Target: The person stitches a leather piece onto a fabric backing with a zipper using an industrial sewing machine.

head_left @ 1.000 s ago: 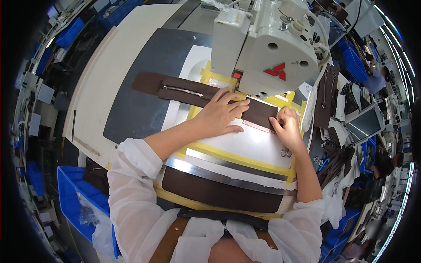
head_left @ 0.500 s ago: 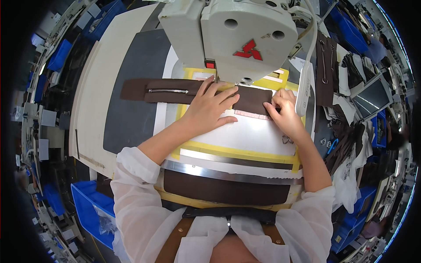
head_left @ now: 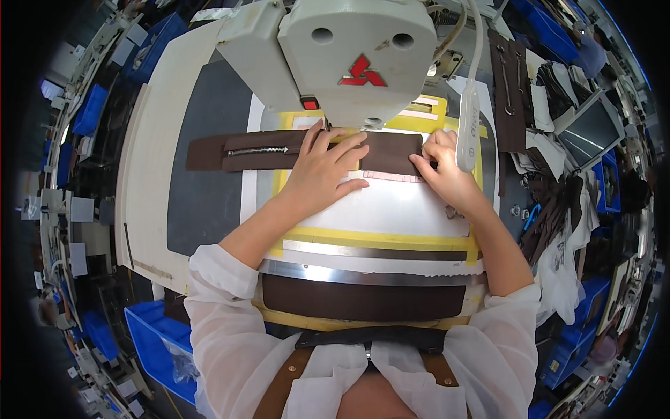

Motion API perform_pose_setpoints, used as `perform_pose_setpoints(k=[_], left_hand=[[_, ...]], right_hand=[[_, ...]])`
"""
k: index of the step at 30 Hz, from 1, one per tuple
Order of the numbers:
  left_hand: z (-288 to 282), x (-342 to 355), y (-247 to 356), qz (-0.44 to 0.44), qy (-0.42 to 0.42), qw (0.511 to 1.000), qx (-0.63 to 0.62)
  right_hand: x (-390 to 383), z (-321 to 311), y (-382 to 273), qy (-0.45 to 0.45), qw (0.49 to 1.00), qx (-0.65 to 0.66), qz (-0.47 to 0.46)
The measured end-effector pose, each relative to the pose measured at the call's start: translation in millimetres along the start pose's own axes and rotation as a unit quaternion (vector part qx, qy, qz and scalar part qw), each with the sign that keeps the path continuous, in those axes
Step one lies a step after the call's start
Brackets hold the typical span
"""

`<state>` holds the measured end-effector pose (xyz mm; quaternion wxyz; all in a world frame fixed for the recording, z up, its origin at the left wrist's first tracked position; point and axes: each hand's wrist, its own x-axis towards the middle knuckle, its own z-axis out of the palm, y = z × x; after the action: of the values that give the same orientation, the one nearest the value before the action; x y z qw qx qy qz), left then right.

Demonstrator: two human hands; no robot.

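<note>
A long dark brown strip of fabric or leather (head_left: 392, 153) lies crosswise under the head of a white sewing machine (head_left: 356, 42). Set into its left part is a silver zipper (head_left: 257, 151). My left hand (head_left: 314, 174) rests on the strip with its fingers spread, the fingertips close to the machine's needle area, which is mostly hidden. At the strip's right end, my right hand (head_left: 450, 167) has its thumb and fingers pinched on the edge. A pink measuring tape strip (head_left: 391, 177) shows on the white work surface just below the brown piece.
Yellow tape (head_left: 377, 238) borders the white surface. Nearer me are a metal strip (head_left: 370, 274) and another brown panel (head_left: 363, 299). A white cabled device (head_left: 467, 133) hangs beside my right hand. Brown pieces (head_left: 507, 91) lie at right; a blue bin (head_left: 157, 342) stands lower left.
The whole view has shifted a little, so the machine head appears farther left. Both hands keep nearly the same places on the brown strip.
</note>
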<state>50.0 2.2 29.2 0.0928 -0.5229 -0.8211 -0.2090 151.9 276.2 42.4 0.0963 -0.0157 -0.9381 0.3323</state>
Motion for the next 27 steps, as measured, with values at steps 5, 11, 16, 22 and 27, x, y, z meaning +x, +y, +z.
perform_pose_setpoints(k=[5,11,16,22,27], left_hand=[[-8,-5,-8,0.008,-0.009,1.000,-0.024],[-8,-4,-5,0.030,-0.022,0.999,0.001],[-10,-3,-2,0.030,-0.045,0.998,0.045],[-12,-3,0,0.014,-0.068,0.998,0.008],[-15,1,1,0.016,-0.085,0.996,0.016]], right_hand=[[0,-2,0,-0.015,1.000,0.009,0.014],[-1,2,9,-0.015,1.000,-0.015,0.023],[1,5,17,-0.009,1.000,-0.001,0.021],[2,-6,6,-0.021,0.999,-0.003,0.024],[1,-8,5,-0.021,1.000,-0.014,0.009]])
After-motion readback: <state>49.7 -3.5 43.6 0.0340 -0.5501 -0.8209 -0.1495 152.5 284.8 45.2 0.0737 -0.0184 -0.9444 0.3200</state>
